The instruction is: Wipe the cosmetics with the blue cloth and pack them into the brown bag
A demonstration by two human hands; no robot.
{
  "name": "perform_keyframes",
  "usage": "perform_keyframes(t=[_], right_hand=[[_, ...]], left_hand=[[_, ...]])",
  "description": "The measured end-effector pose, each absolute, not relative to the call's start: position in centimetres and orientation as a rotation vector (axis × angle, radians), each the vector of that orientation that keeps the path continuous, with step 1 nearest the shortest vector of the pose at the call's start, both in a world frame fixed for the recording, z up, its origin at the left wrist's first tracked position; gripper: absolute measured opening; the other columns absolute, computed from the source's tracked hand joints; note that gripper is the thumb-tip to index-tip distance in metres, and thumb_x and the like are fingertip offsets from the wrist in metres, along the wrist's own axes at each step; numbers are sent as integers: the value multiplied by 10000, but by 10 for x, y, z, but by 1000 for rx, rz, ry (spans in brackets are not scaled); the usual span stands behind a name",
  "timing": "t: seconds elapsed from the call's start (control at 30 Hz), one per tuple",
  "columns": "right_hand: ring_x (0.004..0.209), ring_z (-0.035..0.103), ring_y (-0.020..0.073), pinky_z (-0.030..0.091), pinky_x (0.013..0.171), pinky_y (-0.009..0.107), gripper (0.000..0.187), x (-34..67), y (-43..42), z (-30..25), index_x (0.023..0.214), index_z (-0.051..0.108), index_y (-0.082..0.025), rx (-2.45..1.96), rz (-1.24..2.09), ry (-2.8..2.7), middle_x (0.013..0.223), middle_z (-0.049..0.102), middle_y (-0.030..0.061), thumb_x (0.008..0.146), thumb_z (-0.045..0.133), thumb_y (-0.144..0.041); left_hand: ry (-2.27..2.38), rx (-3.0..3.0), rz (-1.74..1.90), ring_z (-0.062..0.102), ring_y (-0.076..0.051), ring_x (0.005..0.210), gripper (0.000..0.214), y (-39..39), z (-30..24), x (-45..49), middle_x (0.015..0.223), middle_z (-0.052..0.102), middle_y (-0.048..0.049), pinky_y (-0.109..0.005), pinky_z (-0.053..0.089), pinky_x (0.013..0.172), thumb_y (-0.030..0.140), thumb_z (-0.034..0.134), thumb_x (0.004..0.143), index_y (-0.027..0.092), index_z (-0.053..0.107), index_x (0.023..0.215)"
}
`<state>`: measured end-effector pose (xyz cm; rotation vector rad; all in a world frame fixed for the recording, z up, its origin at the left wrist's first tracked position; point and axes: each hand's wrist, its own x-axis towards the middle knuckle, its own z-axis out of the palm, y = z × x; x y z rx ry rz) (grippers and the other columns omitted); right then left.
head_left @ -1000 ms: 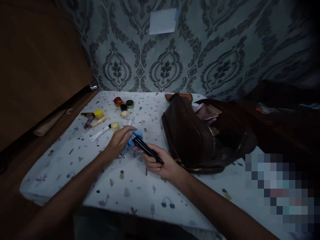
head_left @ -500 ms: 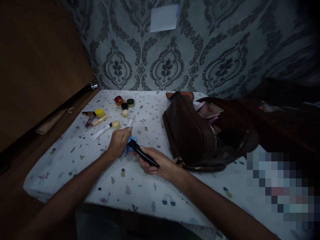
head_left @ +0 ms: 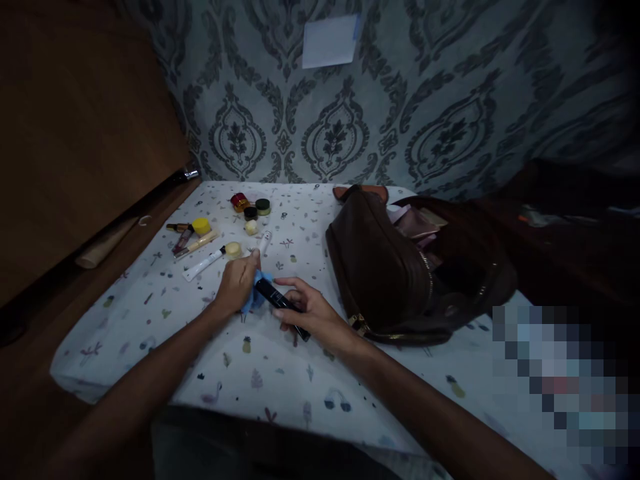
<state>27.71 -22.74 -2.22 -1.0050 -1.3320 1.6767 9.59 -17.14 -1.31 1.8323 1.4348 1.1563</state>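
Observation:
My left hand (head_left: 238, 284) is closed around a crumpled blue cloth (head_left: 257, 297), part of which is hidden under the fingers. My right hand (head_left: 314, 315) grips a slim black cosmetic tube (head_left: 280, 299) with faint light lettering, between thumb and fingers. The tube's far end touches or overlaps the cloth. Just beyond my left fingers is a white tube (head_left: 267, 240); its lower end is hidden by the hand. To the left, another white tube with a black cap (head_left: 203, 265) lies beside a small pale-yellow jar (head_left: 233, 249).
Small cosmetics lie farther back, including a yellow-lidded jar (head_left: 201, 226), a red jar (head_left: 239, 201) and a dark-green-lidded jar (head_left: 263, 206). An open brown leather bag (head_left: 373, 267) stands at right on the printed cloth (head_left: 280, 387). A wooden panel (head_left: 85, 133) borders the left.
My right hand has shifted its hold on the black tube: the thumb now lies across its top and the lettered side faces up. My left hand stays almost in place with the cloth.

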Motion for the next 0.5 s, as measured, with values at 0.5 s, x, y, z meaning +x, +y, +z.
perform_keyframes(t=[0.5], right_hand=[[776, 557, 176, 424, 738, 305, 192, 276, -231, -25, 920, 574, -236, -1160, 1093, -1546, 808, 596, -16, 770, 687, -276]], left_hand=[[1487, 1774, 1217, 442, -162, 552, 567, -161, -18, 90, 505, 440, 21, -292, 317, 590, 593, 402, 945, 211, 494, 536]])
